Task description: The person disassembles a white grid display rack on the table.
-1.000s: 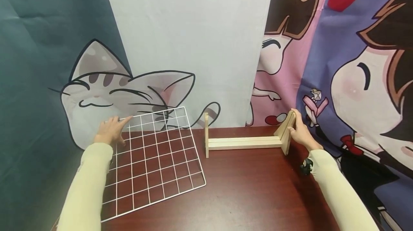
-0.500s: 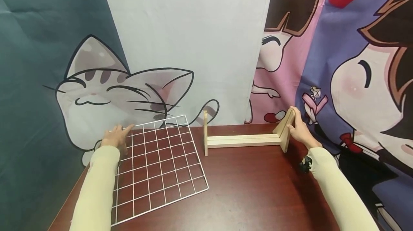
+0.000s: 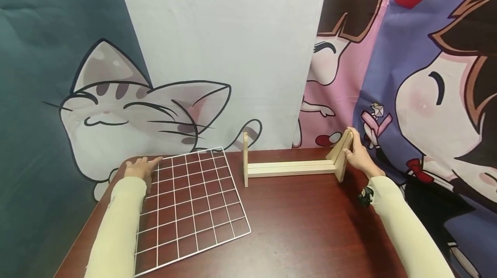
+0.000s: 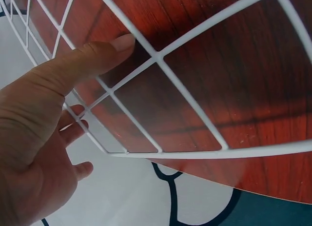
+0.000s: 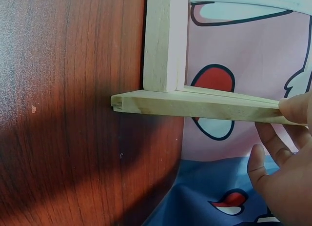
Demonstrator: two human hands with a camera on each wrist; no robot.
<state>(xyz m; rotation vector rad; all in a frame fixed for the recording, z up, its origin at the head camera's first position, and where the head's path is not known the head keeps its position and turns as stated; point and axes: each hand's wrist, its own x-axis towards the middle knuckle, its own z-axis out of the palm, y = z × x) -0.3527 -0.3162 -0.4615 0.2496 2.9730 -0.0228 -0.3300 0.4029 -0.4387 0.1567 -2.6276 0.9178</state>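
Note:
A white wire grid panel [image 3: 197, 251] lies low over the left part of the table. My left hand [image 3: 136, 169] holds its far left edge, with the thumb [image 4: 92, 57] over the mesh and the other fingers behind the outer wire in the left wrist view. To the right stands a pale wooden rack [image 3: 291, 169], two upright end pieces joined by a flat bar. My right hand [image 3: 360, 157] grips the top of its right end piece [image 5: 195, 106], the thumb on the inner side and fingers on the outer.
The dark red-brown table [image 3: 295, 230] meets a printed cloth backdrop [image 3: 240, 53] along its back edge. More patterned cloth [image 3: 423, 131] hangs close beside the right arm. A black device [image 3: 365, 197] sits on the right wrist.
The grid panel's far side has come down towards the table, with my left hand lowering along with it. My right hand keeps its grip on the rack, which stays in place.

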